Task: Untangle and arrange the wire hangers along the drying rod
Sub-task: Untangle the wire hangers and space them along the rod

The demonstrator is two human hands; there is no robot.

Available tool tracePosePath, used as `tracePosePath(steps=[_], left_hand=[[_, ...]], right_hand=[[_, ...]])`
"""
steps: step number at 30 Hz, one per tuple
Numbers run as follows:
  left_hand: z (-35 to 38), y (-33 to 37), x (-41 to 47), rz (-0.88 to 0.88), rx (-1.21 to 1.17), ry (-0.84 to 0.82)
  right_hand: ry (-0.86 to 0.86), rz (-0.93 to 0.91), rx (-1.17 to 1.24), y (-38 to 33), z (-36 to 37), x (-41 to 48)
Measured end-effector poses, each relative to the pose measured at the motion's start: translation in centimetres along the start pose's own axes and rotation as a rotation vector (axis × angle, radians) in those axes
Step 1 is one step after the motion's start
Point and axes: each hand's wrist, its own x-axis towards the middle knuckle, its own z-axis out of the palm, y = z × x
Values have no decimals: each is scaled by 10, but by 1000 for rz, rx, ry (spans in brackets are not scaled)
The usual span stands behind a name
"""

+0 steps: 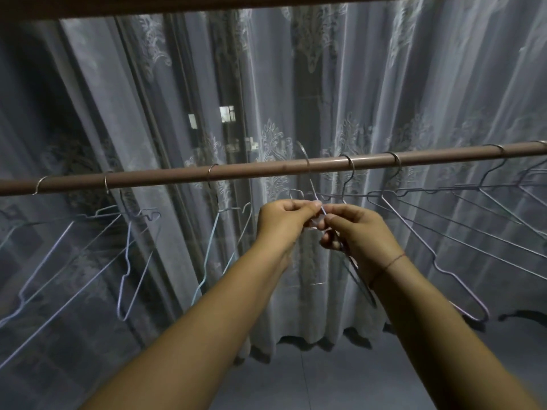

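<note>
A brown drying rod [266,170] runs across the view, rising slightly to the right. Several thin wire hangers hang from it: some on the left [127,261] and some on the right [429,247], the right ones overlapping one another. Just below the rod's middle, my left hand [281,223] and my right hand [355,235] pinch the neck of one wire hanger [313,187]. Its hook rises in front of the rod, and I cannot tell whether it rests on the rod. Its body slants down beneath my right wrist.
A sheer patterned curtain [325,99] hangs close behind the rod, with a dark window behind it. A second brown bar [207,4] crosses the top of the view. Grey tiled floor [296,380] lies below.
</note>
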Motion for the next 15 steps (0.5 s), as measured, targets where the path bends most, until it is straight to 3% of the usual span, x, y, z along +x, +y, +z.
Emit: tracePosePath(steps=[15], left_hand=[[-2, -22, 13, -144, 46, 29]], right_hand=[[13, 97, -55, 30, 1, 16]])
